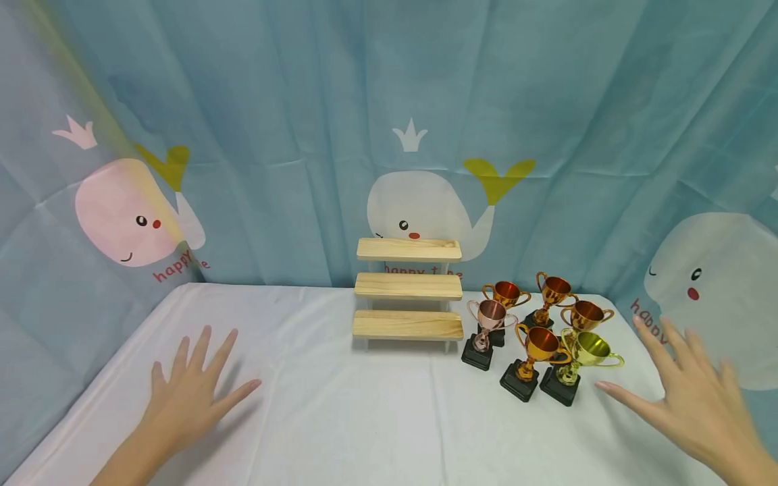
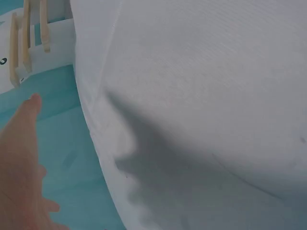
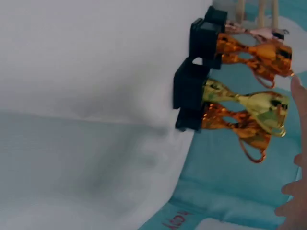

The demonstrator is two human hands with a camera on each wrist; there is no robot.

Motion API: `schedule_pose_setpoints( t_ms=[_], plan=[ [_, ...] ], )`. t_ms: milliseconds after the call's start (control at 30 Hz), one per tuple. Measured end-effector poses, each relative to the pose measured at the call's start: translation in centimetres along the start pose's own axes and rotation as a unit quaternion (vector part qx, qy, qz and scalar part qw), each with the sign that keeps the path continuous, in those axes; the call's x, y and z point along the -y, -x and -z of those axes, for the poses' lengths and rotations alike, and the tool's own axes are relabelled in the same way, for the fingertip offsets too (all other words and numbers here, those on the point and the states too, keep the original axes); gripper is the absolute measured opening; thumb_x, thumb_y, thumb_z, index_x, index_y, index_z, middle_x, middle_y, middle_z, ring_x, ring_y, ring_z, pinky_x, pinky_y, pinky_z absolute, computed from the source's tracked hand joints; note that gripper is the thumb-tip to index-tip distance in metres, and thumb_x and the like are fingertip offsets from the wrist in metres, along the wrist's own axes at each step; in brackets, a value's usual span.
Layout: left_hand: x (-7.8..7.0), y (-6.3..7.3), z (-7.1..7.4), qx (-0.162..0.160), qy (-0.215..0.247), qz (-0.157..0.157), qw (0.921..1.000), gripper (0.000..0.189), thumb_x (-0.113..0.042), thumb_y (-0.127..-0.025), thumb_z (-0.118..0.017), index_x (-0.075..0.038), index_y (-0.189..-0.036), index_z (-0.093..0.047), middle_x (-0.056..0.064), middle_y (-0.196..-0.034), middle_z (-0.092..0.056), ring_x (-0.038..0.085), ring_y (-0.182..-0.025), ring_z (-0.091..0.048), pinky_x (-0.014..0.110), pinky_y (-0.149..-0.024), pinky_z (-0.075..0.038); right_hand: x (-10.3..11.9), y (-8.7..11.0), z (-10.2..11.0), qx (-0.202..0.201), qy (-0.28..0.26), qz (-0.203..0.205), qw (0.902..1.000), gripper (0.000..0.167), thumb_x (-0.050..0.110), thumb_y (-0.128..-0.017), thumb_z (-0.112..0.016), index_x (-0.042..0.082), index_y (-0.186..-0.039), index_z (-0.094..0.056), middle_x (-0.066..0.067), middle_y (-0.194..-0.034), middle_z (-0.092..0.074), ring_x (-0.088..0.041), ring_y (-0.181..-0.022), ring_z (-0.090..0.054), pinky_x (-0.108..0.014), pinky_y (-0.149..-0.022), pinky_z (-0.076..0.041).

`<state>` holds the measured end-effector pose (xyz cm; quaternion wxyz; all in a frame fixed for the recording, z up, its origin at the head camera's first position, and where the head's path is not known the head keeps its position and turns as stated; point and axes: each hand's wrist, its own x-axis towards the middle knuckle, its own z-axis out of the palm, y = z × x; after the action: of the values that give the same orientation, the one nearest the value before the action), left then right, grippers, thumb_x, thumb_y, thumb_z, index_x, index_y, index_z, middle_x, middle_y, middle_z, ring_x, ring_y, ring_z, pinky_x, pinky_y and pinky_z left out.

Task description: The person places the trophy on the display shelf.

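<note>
with left hand (image 1: 187, 397) and right hand (image 1: 699, 401) spread wide, holding nothing, looks barely unstarted, with six cups (image 1: 542, 345) untouched beside the stand (image 1: 408, 286)

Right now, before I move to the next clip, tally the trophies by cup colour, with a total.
Orange trophies: 4
Rose-pink trophy: 1
Yellow-gold trophy: 1
Total: 6

Trophies (image 1: 541, 343) right of shelf (image 1: 408, 286) (close together)
</note>
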<state>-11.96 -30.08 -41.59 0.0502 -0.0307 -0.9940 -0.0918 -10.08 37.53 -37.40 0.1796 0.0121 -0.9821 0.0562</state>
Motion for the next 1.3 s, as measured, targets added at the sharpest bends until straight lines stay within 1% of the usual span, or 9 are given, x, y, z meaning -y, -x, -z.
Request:
schedule_pose_setpoints(
  t_ms=[233, 433, 567, 667, 767, 833, 933, 1067, 1300],
  plan=[
    [-1.3, -1.0, 0.1, 0.003, 0.018, -0.007, 0.9998, 0.099, -0.075, -0.097, -0.055, -0.021, -0.171, -0.017, 0.035, -0.168, -0.017, 0.065, -0.147, -0.016, 0.095, -0.103, -0.015, 2.5, -0.5, 1.0, -0.014, -0.011, 0.028, 0.9994, 0.122, 0.070, -0.080, -0.080, 0.022, -0.171, -0.014, -0.030, -0.170, -0.022, -0.061, -0.150, -0.021, -0.090, -0.108, -0.015],
    [-2.4, -1.8, -0.1, 0.002, 0.031, -0.018, 0.9994, 0.099, -0.074, -0.098, -0.055, -0.020, -0.171, -0.017, 0.035, -0.169, -0.019, 0.065, -0.148, -0.016, 0.094, -0.104, -0.018, 4.0, -0.8, 1.0, -0.019, -0.045, 0.052, 0.9974, 0.116, 0.062, -0.083, -0.081, 0.019, -0.171, -0.019, -0.029, -0.169, -0.027, -0.053, -0.156, -0.018, -0.085, -0.121, -0.001],
    [-3.4, -2.3, -0.3, -0.001, 0.046, -0.023, 0.9987, 0.098, -0.073, -0.098, -0.056, -0.019, -0.171, -0.019, 0.034, -0.169, -0.019, 0.064, -0.149, -0.016, 0.092, -0.107, -0.018, 4.9, -1.3, 1.0, -0.028, -0.072, 0.062, 0.9951, 0.112, 0.058, -0.083, -0.084, 0.016, -0.169, -0.026, -0.028, -0.167, -0.033, -0.054, -0.152, -0.027, -0.080, -0.126, -0.002],
    [-4.4, -2.8, -0.5, 0.001, 0.058, -0.025, 0.9980, 0.097, -0.073, -0.098, -0.055, -0.018, -0.170, -0.020, 0.033, -0.169, -0.020, 0.063, -0.150, -0.016, 0.091, -0.109, -0.018, 5.8, -1.7, 1.3, -0.027, -0.091, 0.063, 0.9936, 0.111, 0.057, -0.082, -0.086, 0.015, -0.168, -0.030, -0.029, -0.163, -0.039, -0.058, -0.143, -0.036, -0.084, -0.119, -0.019],
    [-5.3, -3.2, -0.6, 0.004, 0.068, -0.026, 0.9974, 0.097, -0.073, -0.099, -0.054, -0.016, -0.170, -0.022, 0.033, -0.169, -0.021, 0.062, -0.151, -0.016, 0.091, -0.110, -0.019, 6.6, -1.9, 1.6, -0.023, -0.095, 0.060, 0.9934, 0.108, 0.057, -0.081, -0.087, 0.017, -0.167, -0.034, -0.031, -0.155, -0.048, -0.059, -0.132, -0.046, -0.086, -0.099, -0.039],
    [-6.0, -3.5, -0.7, 0.005, 0.071, -0.027, 0.9971, 0.096, -0.072, -0.099, -0.054, -0.013, -0.169, -0.023, 0.033, -0.168, -0.022, 0.062, -0.150, -0.019, 0.089, -0.112, -0.022, 7.1, -2.0, 1.6, -0.023, -0.097, 0.058, 0.9933, 0.106, 0.056, -0.080, -0.088, 0.017, -0.165, -0.038, -0.032, -0.149, -0.054, -0.058, -0.126, -0.052, -0.083, -0.088, -0.046],
    [-6.7, -3.8, -1.0, -0.003, 0.079, -0.034, 0.9962, 0.095, -0.069, -0.101, -0.055, -0.008, -0.168, -0.025, 0.035, -0.166, -0.027, 0.062, -0.147, -0.027, 0.085, -0.114, -0.028, 7.8, -2.1, 1.5, -0.024, -0.102, 0.060, 0.9927, 0.103, 0.054, -0.080, -0.089, 0.015, -0.162, -0.043, -0.032, -0.144, -0.059, -0.055, -0.123, -0.055, -0.079, -0.083, -0.051],
    [-7.5, -4.3, -1.7, -0.011, 0.113, -0.045, 0.9925, 0.093, -0.063, -0.103, -0.057, -0.003, -0.167, -0.026, 0.037, -0.163, -0.031, 0.063, -0.143, -0.035, 0.081, -0.113, -0.036, 8.3, -2.4, 1.3, -0.036, -0.123, 0.071, 0.9892, 0.097, 0.047, -0.080, -0.092, 0.010, -0.158, -0.048, -0.031, -0.141, -0.061, -0.053, -0.122, -0.055, -0.077, -0.085, -0.051],
    [-9.1, -5.1, -2.7, 0.025, 0.206, -0.010, 0.9781, 0.095, -0.067, -0.104, -0.050, -0.008, -0.170, -0.017, 0.031, -0.168, -0.025, 0.057, -0.150, -0.028, 0.078, -0.118, -0.033, 9.1, -2.9, 0.9, -0.060, -0.161, 0.097, 0.9803, 0.089, 0.031, -0.077, -0.096, 0.004, -0.151, -0.054, -0.028, -0.135, -0.066, -0.052, -0.116, -0.062, -0.075, -0.084, -0.055]
  ],
)
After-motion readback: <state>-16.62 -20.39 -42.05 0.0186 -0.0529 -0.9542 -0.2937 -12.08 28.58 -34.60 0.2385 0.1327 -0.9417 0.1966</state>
